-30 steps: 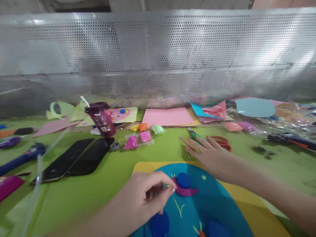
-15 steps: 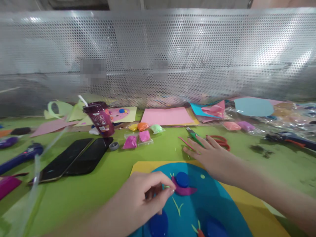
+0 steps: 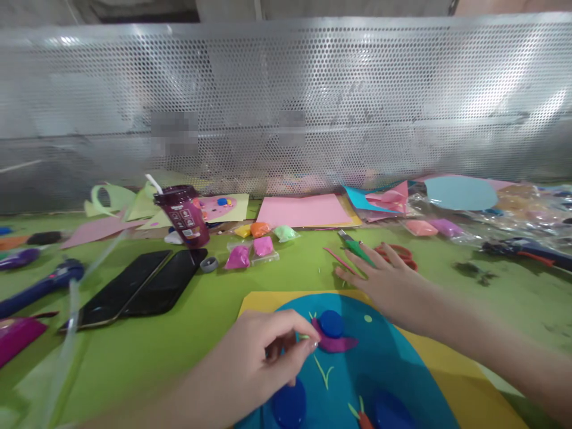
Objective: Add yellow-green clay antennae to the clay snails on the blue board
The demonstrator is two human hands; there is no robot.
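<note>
Left hand pinching green strand over blue paper, cluttered green table, metal screen behind

Left hand (image 3: 268, 357): thumb and index together, clamped on a thin light-green strand (image 3: 304, 337), above the blue paper (image 3: 393, 363), beside the magenta curved piece (image 3: 337, 344). Right hand (image 3: 388, 280): palm down, fingers spread apart, by the green-handled tool (image 3: 360, 251) and red-handled scissors (image 3: 404, 256); firm contact, can't tell.

Blue paper lies on a yellow sheet (image 3: 460, 369), near edge of view. Magenta piece on it, touching a blue disc (image 3: 331, 323).

Surface: table (image 3: 192, 339) is bright green, dark smudge (image 3: 476, 274) at right. Two black flat devices (image 3: 163, 283) at left, grey ring (image 3: 208, 264) just beside. Purple cup (image 3: 184, 217), white straw, stands behind them. Small colored packets (image 3: 263, 245) mid-table; pink sheet (image 3: 304, 210) farther back. Clear plastic bags (image 3: 531, 205) pile up far right, blurry.

Room: perforated metal screen (image 3: 268, 77) runs full width behind table, shiny with streaky reflections. Grey wall (image 3: 232, 11) above it. Two patches on screen pixelated.
</note>
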